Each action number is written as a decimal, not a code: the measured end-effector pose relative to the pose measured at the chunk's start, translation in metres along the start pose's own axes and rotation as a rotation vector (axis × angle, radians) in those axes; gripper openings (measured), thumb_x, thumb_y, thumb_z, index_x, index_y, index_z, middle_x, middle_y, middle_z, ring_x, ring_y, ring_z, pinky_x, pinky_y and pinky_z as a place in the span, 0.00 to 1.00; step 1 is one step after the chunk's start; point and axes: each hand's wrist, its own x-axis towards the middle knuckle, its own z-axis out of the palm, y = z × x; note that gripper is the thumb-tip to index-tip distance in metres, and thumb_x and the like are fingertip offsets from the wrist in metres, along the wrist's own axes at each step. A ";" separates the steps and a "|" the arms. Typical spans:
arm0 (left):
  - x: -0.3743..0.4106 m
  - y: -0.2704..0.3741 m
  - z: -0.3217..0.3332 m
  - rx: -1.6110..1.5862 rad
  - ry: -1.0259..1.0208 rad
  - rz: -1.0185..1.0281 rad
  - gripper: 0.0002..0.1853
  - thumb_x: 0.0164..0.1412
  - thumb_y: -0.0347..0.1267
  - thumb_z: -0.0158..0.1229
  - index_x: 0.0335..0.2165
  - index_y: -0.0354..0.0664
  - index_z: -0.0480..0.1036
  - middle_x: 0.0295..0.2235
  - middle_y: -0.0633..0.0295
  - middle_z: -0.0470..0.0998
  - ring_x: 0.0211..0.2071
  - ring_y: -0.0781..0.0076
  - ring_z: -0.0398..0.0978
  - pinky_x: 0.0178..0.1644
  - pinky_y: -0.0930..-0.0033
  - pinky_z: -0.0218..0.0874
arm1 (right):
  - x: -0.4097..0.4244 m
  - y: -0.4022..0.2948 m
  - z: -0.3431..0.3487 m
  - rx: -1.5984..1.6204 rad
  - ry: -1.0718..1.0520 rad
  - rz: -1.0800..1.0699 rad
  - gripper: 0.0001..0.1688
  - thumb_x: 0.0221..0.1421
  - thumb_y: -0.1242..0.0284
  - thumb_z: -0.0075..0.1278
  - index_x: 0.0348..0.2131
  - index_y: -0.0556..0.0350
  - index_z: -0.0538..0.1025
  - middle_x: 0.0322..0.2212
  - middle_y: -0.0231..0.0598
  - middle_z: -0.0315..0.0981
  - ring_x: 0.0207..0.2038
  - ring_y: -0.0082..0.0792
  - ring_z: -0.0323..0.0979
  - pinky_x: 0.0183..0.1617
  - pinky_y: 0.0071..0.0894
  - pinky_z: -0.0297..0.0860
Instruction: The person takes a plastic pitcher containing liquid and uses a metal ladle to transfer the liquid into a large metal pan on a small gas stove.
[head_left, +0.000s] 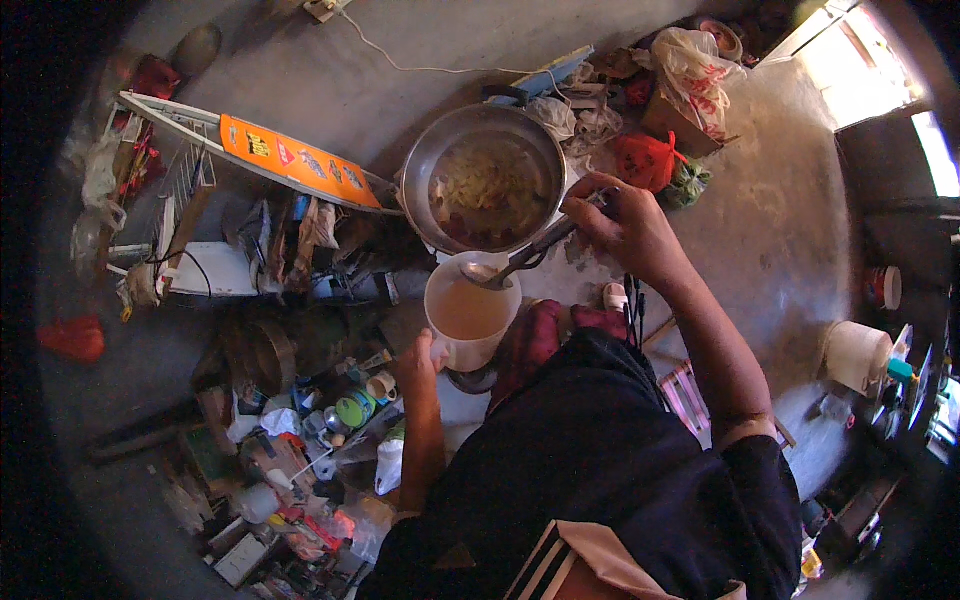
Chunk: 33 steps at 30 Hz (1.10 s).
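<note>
My left hand (424, 358) grips the handle of a whitish plastic pitcher (471, 352), which holds a cloudy brownish liquid (469, 309). In my right hand (626, 229) is the dark handle of a metal ladle (487, 276). The ladle slants down to the left, its bowl over the pitcher's mouth. Whether the bowl touches the liquid, I cannot tell. Just beyond the pitcher sits a wide metal pan (420, 161) with pale greenish chopped food (491, 180) in clear liquid. Some darker pieces lie at the food's edge.
At the left stands a white rack with an orange printed panel (300, 161). Plastic bags and a red bag (646, 161) lie right of the pan. A white cord (442, 70) runs behind it. Jars, including a green-lidded one (355, 409), and clutter crowd the lower left.
</note>
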 end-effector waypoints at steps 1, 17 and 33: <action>0.002 -0.004 0.000 -0.041 0.000 -0.002 0.22 0.55 0.44 0.50 0.29 0.31 0.71 0.25 0.59 0.71 0.23 0.72 0.71 0.25 0.77 0.60 | 0.003 -0.003 -0.001 -0.014 -0.023 0.012 0.12 0.54 0.68 0.48 0.32 0.60 0.72 0.15 0.33 0.69 0.17 0.18 0.66 0.21 0.21 0.63; 0.001 -0.015 0.003 -0.017 -0.025 0.086 0.19 0.58 0.41 0.45 0.23 0.36 0.72 0.21 0.59 0.72 0.21 0.73 0.68 0.24 0.71 0.58 | 0.032 -0.041 -0.015 -0.143 -0.043 -0.385 0.11 0.54 0.67 0.46 0.31 0.58 0.72 0.16 0.32 0.69 0.20 0.17 0.67 0.25 0.21 0.64; -0.015 0.006 0.015 -0.029 0.008 0.098 0.21 0.58 0.42 0.47 0.29 0.31 0.71 0.25 0.54 0.73 0.26 0.68 0.73 0.29 0.72 0.63 | 0.034 -0.016 0.012 -0.194 -0.152 -0.378 0.17 0.51 0.65 0.47 0.33 0.64 0.70 0.19 0.45 0.71 0.22 0.36 0.71 0.29 0.34 0.67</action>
